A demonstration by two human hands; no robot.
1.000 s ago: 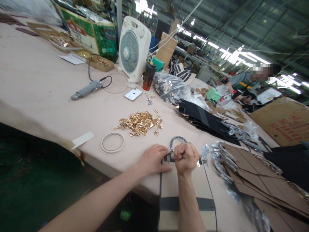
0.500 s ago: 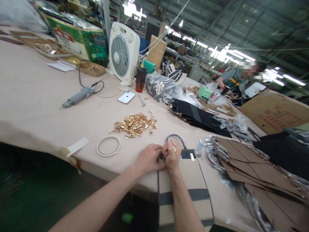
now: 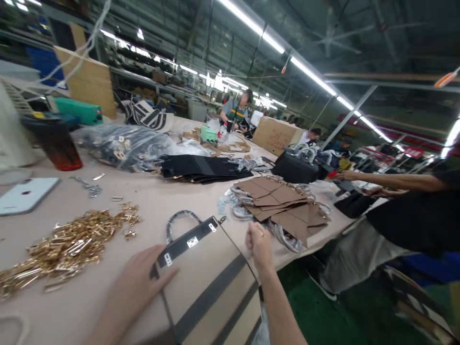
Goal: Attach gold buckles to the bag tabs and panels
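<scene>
Now the left hand (image 3: 136, 273) lies open on a tan-and-black bag (image 3: 212, 287), which sits on the tabletop (image 3: 154, 201) beside brass fittings (image 3: 68, 244). The right hand (image 3: 258, 244) is a closed fist just off the bag's edge, and whatever it may grip is hidden.

Tan bag panel with black bands (image 3: 212, 287): lower end cut off at bottom; its white labels (image 3: 192, 242) too small to read; on it, left hand (image 3: 134, 282) blurred, forearm cut off; right of it, right hand (image 3: 258, 242) curled, palm hidden; left of it, heap of small gold metal fittings (image 3: 68, 244) cut off at left.
</scene>
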